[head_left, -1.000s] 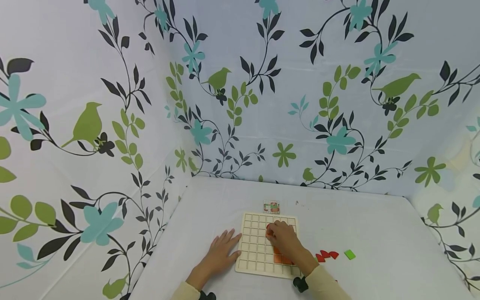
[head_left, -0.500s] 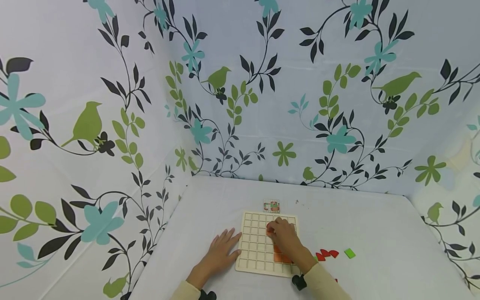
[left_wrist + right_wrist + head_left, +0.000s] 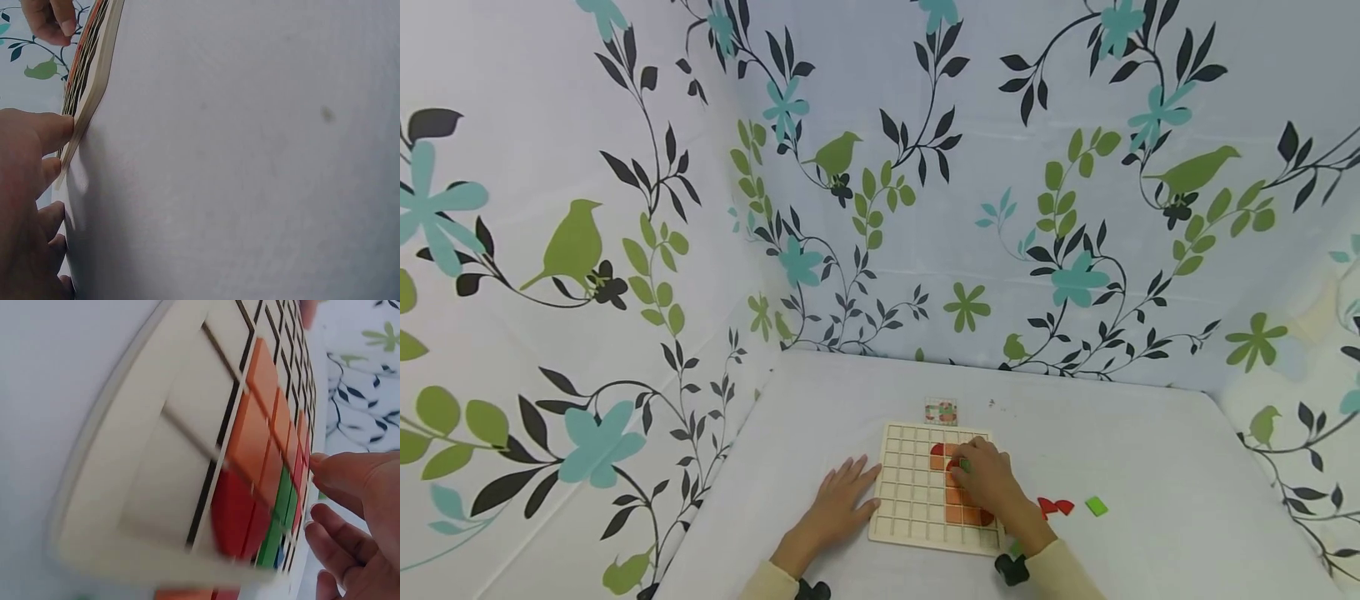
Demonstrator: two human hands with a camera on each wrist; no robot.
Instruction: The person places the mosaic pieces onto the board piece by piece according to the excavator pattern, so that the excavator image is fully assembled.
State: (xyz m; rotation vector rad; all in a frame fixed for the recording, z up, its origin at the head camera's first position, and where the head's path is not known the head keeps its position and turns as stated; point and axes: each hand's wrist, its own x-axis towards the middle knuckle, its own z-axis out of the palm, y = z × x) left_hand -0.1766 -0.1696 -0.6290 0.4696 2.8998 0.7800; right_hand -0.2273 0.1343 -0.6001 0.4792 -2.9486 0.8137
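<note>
A pale wooden grid board [image 3: 910, 500] lies on the table with orange tiles [image 3: 953, 513] and red rounded tiles [image 3: 937, 449] in its right-hand cells. Green tiles [image 3: 284, 500] show among them in the right wrist view. My left hand [image 3: 844, 500] rests spread beside the board, thumb and forefinger against its left edge. Over the upper right cells is my right hand [image 3: 988, 473], its fingertips right at a red tile and a green tile [image 3: 965, 465]. In the right wrist view, the right hand's thumb and loosely bent fingers stand apart with nothing visible between them.
Beyond the board lies a small pattern card [image 3: 941, 412]. Loose red pieces [image 3: 1064, 507] and a green square [image 3: 1097, 506] lie right of the board. Another green piece [image 3: 1016, 548] is near its lower right corner. A patterned cloth [image 3: 970, 208] rises behind the table.
My right hand has shifted right across the board, uncovering a red rounded tile with an orange tile below it in the upper cells. The left hand stays where it was.
</note>
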